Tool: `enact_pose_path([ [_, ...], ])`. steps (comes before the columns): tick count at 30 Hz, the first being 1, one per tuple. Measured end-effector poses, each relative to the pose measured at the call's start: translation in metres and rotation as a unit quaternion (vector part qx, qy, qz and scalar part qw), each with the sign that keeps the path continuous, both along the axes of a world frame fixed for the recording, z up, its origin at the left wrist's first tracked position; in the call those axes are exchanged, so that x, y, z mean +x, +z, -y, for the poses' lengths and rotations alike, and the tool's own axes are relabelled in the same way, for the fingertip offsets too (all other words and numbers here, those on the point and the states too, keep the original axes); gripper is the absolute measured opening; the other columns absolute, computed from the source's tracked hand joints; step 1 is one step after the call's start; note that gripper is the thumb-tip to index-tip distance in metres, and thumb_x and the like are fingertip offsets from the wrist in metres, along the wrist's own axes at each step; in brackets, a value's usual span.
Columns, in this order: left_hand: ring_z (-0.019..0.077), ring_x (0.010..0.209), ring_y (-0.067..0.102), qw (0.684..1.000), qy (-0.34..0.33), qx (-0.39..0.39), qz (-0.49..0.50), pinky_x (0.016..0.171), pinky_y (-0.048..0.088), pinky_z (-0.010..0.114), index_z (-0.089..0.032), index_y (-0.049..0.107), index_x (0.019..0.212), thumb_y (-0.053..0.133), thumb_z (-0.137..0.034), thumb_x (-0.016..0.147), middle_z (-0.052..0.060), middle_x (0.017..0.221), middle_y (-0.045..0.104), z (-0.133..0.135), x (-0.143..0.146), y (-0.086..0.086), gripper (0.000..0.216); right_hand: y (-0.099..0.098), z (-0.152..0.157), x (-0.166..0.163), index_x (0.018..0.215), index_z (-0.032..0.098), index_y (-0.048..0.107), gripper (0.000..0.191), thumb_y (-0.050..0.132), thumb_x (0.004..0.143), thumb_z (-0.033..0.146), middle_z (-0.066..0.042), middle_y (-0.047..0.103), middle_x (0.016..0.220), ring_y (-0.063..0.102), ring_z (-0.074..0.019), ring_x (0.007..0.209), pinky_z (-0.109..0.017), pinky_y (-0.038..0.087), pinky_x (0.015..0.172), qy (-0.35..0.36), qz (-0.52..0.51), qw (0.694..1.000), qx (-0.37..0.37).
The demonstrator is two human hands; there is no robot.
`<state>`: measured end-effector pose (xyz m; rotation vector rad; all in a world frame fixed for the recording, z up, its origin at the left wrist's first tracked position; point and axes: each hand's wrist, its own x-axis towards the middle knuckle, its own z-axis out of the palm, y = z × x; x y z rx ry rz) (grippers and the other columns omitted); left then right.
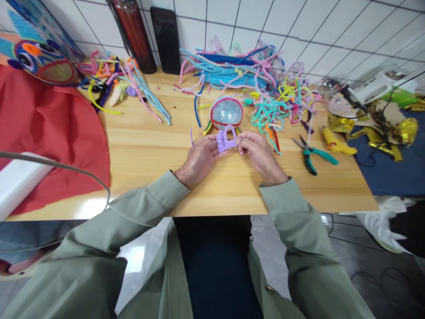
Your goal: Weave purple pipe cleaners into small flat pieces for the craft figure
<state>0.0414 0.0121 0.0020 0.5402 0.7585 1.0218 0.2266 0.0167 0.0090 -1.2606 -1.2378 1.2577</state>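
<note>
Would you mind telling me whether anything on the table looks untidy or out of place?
The turquoise stems right of the clear dome lie in a loose tangle, unlike the straighter blue bundle behind it.

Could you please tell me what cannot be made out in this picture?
- Purple piece, head view: its underside is hidden by the left hand.
- Clear dome, head view: part of its lower edge is behind the purple piece's loop.
- White box, head view: cut off by the left edge.
- Right hand, head view: exact fingertip contact is too small to tell.
</note>
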Motion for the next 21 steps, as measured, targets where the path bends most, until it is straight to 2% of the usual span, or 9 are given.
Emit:
enact_pose_path([
  [7, 0.0182, 0.106, 0.078, 1.0, -0.009, 0.013, 0.005, 0.107, 0.058, 0.036, -0.015, 0.068, 0.107, 0.059, -0.012, 0.09, 0.01, 0.11, 0.081, -0.0007, -0.002, -0.0048, 0.019, -0.0045, 0.0009, -0.0023, 0.065, 0.022, 0.066, 0.015, 0.072, 0.076, 0.031, 0.005, 0.053, 0.056, 0.042, -0.0102, 0.055, -0.028, 0.03, 0.056, 0.014, 0.041, 0.999, 0.018],
  [11, 0.0174, 0.099, 0.078, 1.0, -0.008, 0.008, -0.004, 0.101, 0.061, 0.036, -0.016, 0.067, 0.101, 0.061, -0.014, 0.092, 0.009, 0.106, 0.08, -0.0013, -0.0014, -0.0062, 0.011, -0.0081, -0.001, -0.0007, 0.066, 0.021, 0.065, 0.015, 0.071, 0.076, 0.03, 0.004, 0.055, 0.059, 0.044, -0.0103, 0.057, -0.028, 0.032, 0.057, 0.017, 0.033, 0.999, 0.012],
  [16, 0.0164, 0.088, 0.075, 0.997, -0.014, 0.02, -0.072, 0.086, 0.065, 0.033, -0.018, 0.068, 0.097, 0.062, -0.017, 0.096, 0.005, 0.098, 0.077, 0.0011, -0.0003, -0.0078, 0.006, -0.0098, -0.0025, -0.0002, 0.068, 0.021, 0.066, 0.013, 0.071, 0.075, 0.031, 0.003, 0.059, 0.062, 0.047, -0.0105, 0.057, -0.028, 0.035, 0.058, 0.025, 0.016, 1.0, 0.005],
  [21, 0.0172, 0.077, 0.066, 0.976, -0.009, 0.117, -0.182, 0.063, 0.06, 0.026, -0.02, 0.075, 0.1, 0.064, -0.026, 0.098, 0.003, 0.088, 0.07, 0.0054, -0.0016, -0.0094, 0.013, -0.0037, -0.0004, -0.0012, 0.068, 0.022, 0.067, 0.011, 0.071, 0.075, 0.031, 0.004, 0.058, 0.06, 0.046, -0.0102, 0.056, -0.027, 0.035, 0.057, 0.019, 0.008, 1.0, 0.011],
])
